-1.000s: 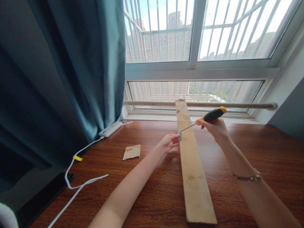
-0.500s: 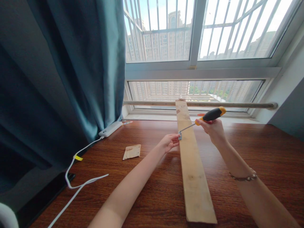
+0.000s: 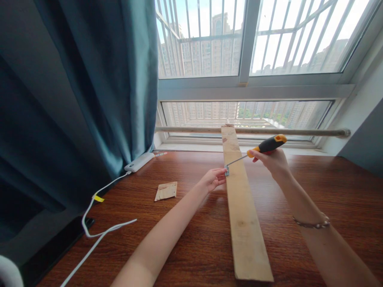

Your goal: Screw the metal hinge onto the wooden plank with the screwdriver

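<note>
Fingers [image 3: 220, 172] of the left hand [image 3: 211, 181] are closed on a small metal piece [image 3: 227, 172] set at the left edge of the long board [image 3: 247, 231]. It looks light, rigid and rather slick, probably best pinched by its outer side, clear of the driver tip (its finer shape is too small to read). At its upper end is the thin shaft of the screwdriver [image 3: 270, 144], whose black and yellow handle slants up to the right. Right-hand fingers are clamped round the lower part of that handle; the right hand [image 3: 277, 163] wraps a thick grip that should turn without much slipping. Stiff and moderately light, I'd judge, the board would take a firm hold across its width. It lies lengthwise over the worktop [image 3: 206, 243], its far end reaching the rail [image 3: 284, 131] by the window. To the left sit a flat wood scrap [image 3: 166, 191], thin and maybe splintery, then the white power strip [image 3: 139, 163] beside the curtain [image 3: 143, 79].
</note>
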`<state>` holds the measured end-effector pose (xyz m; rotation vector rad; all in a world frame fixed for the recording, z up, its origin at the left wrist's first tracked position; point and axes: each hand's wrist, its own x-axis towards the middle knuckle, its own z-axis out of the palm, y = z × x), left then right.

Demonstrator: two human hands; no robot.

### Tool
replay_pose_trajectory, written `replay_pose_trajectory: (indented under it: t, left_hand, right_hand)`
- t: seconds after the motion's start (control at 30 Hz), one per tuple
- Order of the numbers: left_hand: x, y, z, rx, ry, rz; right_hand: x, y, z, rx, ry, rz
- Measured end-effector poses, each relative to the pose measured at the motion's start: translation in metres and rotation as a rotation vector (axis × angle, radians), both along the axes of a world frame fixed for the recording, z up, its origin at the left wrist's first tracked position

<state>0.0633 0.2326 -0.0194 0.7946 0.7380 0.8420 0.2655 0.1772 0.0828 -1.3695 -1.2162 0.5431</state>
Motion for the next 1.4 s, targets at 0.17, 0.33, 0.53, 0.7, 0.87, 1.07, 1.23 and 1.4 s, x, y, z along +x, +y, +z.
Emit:
replay_pose_trajectory:
  t: [0.17,0.33,0.53,0.7,0.87,1.07,1.23,1.4]
  left_hand:
    - [0.0,-0.001,0.001,0.002,0.012,0.005]
    - [0.0,-0.002,0.003,0.03,0.052,0.018]
    - [0.0,0.0,0.002,0.05,0.088,0.012]
    - [0.0,0.001,0.001,0.045,0.09,0.016]
    - [-0.001,-0.002,0.004,0.035,0.074,0.009]
    - [-0.001,-0.001,0.002,0.036,0.069,0.017]
    - [-0.002,0.004,-0.005,0.065,0.064,0.004]
    - [-0.003,0.005,-0.005,0.07,0.075,0.01]
  right_hand:
    - [-0.005,0.002,-0.006,0.064,-0.082,-0.159]
    - [0.0,0.0,-0.006,0.123,0.028,-0.121]
    - [-0.003,-0.002,-0.004,0.069,-0.012,-0.03]
    - [-0.007,-0.002,-0.005,0.035,-0.051,-0.008]
    - [-0.004,0.002,-0.01,0.041,-0.067,0.025]
    - [-0.006,-0.007,0.0,0.023,-0.074,0.11]
    - [-0.009,-0.016,0.008,-0.028,-0.091,0.181]
    - [-0.013,-0.017,0.006,-0.004,-0.164,0.084]
